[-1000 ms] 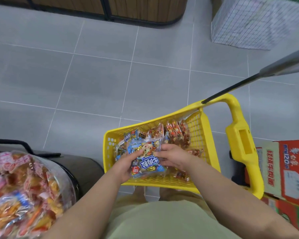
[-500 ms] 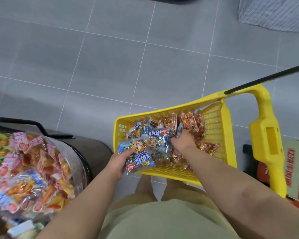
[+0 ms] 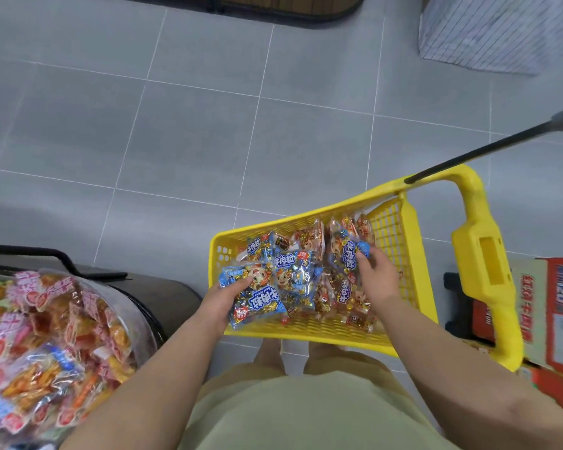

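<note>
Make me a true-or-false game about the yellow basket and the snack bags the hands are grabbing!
1. The left hand holds a blue snack bag. True.
2. The basket is red. False: it is yellow.
3. The right hand pinches a standing bag in the basket. True.
4. The basket holds nothing. False: many snack bags lie in it.

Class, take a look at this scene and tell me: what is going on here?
A person stands over a yellow shopping basket holding snack packets. The left hand holds a blue beef-cube packet at the basket's near left corner, while the right hand pinches a second blue packet further right. A large clear bag of mixed snacks sits on the left.
</note>
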Motion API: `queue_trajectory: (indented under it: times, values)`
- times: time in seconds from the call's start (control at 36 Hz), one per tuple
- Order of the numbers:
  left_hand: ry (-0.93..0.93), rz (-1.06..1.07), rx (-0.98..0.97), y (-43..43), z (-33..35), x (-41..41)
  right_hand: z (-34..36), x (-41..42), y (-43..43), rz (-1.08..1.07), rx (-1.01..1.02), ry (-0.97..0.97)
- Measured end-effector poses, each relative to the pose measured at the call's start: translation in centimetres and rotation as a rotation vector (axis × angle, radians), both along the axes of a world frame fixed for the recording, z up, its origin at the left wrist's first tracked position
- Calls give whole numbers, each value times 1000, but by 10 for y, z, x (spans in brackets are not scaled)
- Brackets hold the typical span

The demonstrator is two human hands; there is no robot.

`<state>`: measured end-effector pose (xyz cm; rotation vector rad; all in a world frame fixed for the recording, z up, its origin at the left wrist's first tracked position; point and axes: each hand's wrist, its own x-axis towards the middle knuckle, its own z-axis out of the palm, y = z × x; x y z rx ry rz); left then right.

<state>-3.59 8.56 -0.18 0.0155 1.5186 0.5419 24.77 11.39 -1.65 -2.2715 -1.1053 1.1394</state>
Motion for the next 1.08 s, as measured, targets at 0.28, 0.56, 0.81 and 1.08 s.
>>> queue_trajectory:
  times: [0.28,0.56,0.81,1.08]
  values:
    - [25,-110,61,12,8,3,54,6,21,141,17,215]
    - [-75,-324,163,8,24,6,67,-69,29,745,-56,298]
    - [-159,-326,184,-13,31,4,48,-118,23,746,-11,296]
    - [-137,-135,52,-43,9,-27,-11,-103,19,196,-184,195]
